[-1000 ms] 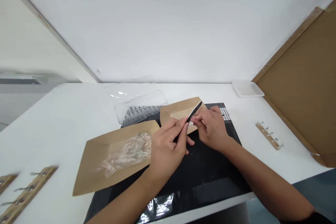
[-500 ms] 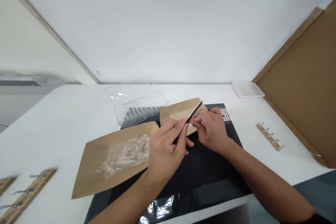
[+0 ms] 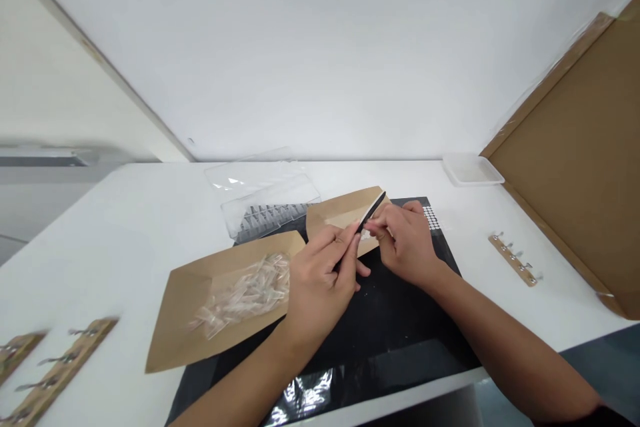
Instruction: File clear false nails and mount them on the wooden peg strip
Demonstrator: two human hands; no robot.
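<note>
White desk (image 3: 100,233) under everything, black mat (image 3: 400,327) lying on it, glossy creased patch at mat's near edge. Clear plastic case (image 3: 265,197) at far side, rows of grey pointed pieces (image 3: 265,217) inside. Small white tray (image 3: 471,169) far right, just beside large cardboard sheet (image 3: 565,167). Wooden strip with metal clips (image 3: 513,260) on right; two similar strips (image 3: 65,373) at lower left, cut off by frame.
</note>
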